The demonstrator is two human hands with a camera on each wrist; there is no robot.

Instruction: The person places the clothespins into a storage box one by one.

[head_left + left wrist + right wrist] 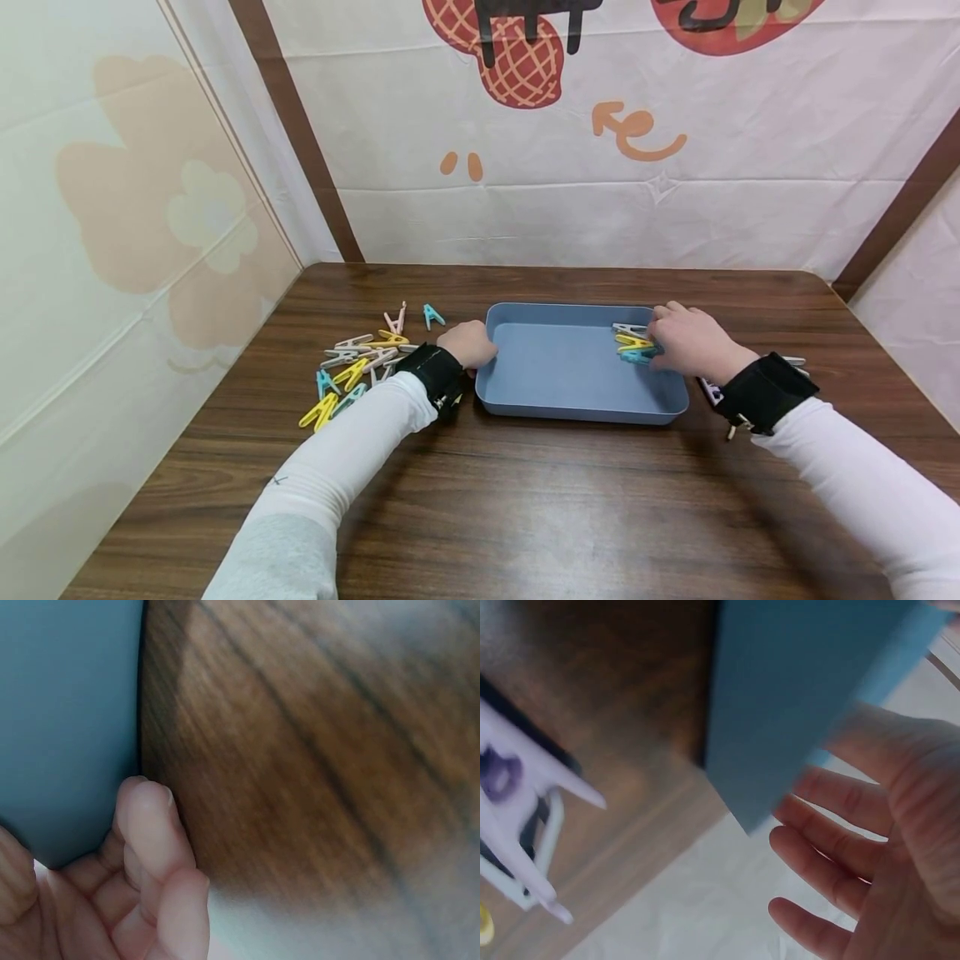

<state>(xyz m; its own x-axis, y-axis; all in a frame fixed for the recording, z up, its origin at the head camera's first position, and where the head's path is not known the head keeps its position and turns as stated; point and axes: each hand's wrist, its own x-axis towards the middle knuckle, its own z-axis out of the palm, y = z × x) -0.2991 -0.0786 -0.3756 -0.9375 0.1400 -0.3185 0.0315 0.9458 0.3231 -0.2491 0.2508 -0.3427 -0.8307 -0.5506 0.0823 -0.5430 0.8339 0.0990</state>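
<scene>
A blue-grey rectangular tray (555,358) lies on the table between both hands. My left hand (468,343) grips its left wall, with the fingers (150,825) curled against the outside. My right hand (693,340) is over the tray's right end, its fingers (817,862) loosely extended and spread beside the wall in the right wrist view. Near its fingertips, inside the tray, a grey clothespin (628,328), a yellow clothespin (632,342) and a blue clothespin (636,357) lie in a row. Whether the right fingers touch the blue one is hidden.
A loose pile of yellow, grey, pink and blue clothespins (348,373) lies left of the tray. Right of it, partly under the right wrist, are more clothespins, including a lilac clothespin (525,795). A printed cloth (420,225) hangs behind the wooden table (525,508).
</scene>
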